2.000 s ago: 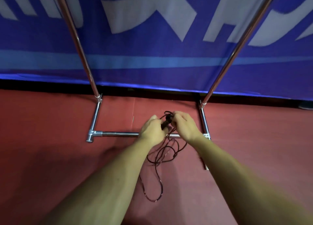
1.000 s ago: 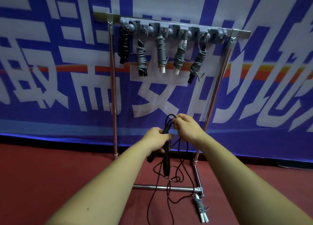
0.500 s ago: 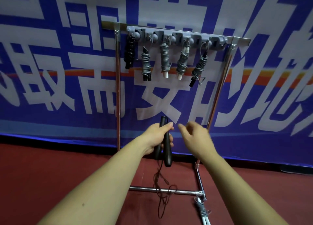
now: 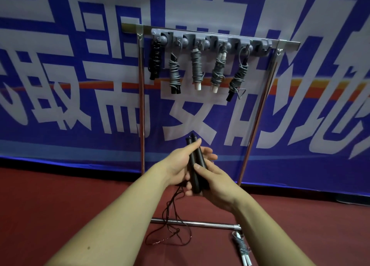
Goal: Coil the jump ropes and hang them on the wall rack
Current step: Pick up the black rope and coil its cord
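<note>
Two black jump rope handles (image 4: pixel 195 165) stand side by side, upright, in front of me. My left hand (image 4: pixel 178 164) grips them from the left. My right hand (image 4: pixel 215 181) holds their lower part, thumb across the front. The thin dark cord (image 4: pixel 170 221) hangs from the handles' lower end and lies in loose loops on the floor. Above, a grey hook rack (image 4: pixel 210 42) on a chrome stand carries several coiled ropes (image 4: pixel 197 69).
A coiled grey rope with white handles (image 4: pixel 242 249) lies on the red floor by the stand's right foot. The stand's chrome base bar (image 4: pixel 200 223) crosses the floor under my hands. A blue banner (image 4: pixel 60 85) covers the wall behind.
I rose from the floor with the rope, and the rack came into view. My right hand let go half a second ago and now holds the handles' lower part.
</note>
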Tool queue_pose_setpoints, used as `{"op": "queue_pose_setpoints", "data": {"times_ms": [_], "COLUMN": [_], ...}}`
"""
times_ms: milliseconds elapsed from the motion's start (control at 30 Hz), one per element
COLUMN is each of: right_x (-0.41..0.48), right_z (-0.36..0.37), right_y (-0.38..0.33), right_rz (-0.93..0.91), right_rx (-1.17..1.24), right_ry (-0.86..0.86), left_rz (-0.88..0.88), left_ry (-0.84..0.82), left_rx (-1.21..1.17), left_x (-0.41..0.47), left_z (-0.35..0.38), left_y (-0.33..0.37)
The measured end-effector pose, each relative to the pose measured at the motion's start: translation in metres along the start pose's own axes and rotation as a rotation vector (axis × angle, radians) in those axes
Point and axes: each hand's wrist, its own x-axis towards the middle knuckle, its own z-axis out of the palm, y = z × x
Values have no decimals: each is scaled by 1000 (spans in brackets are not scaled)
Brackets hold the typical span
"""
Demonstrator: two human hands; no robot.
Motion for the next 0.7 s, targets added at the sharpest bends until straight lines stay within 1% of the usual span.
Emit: {"op": "queue_pose_setpoints", "data": {"times_ms": [67, 100, 133, 200, 267, 300, 333, 367, 400, 433, 467, 500, 533, 567, 600, 633, 667, 700], "right_x": [-2, -4, -5, -7, -8, -8, -9, -10, -12, -14, -16, -17, -17, -18, -18, -18, -18, -16], "right_z": [-3, -5, -6, -6, -6, -6, -7, -9, -13, -17, -21, -25, -27, -29, -29, -27, -27, -26], "right_y": [3, 4, 4, 1, -2, -4, -5, -6, -8, -9, -11, -13, -15, -17, -19, -23, -28, -33], "right_rz": [20, 33, 40, 38, 21, 8, -1, -3, 4, 14, 37, 65, 91, 108, 119, 124, 126, 124], "right_rx": [38, 58, 83, 154, 214, 237, 272, 306, 330, 345, 354, 362, 365, 369, 362, 351, 339, 311], "right_ry": [-57, -83, -112, -150, -128, -123, -129, -136, -146, -171, -215, -279, -344, -408, -465, -499, -495, -447], "left_rz": [52, 79, 97, 93, 37, 9, -19, -32, -16, 37, 126, 208, 250, 223, 153, 80, 21, -13], "left_ry": [43, 67, 69, 4, -109, -135, -115, -27, 117, 294, 428, 465, 403, 299, 207, 142, 113, 105], "left_rx": [-113, -116, -82, 27, 114, 154, 221, 323, 450, 572, 629, 589, 453, 278, 139, 68, 72, 84], "left_x": [1, 1, 1, -2, -7, -11, -13, -13, -9, -4, 1, 6, 9, 8, 6, 3, 3, 2], "left_z": [2, 4, 7, 15, 19, 18, 17, 14, 11, 8, 6, 3, 3, 7, 13, 19, 24, 30], "left_y": [6, 8, 10, 11, 14, 17, 20, 23, 24, 24, 22, 18, 12, 5, -2, -9, -19, -26]}}
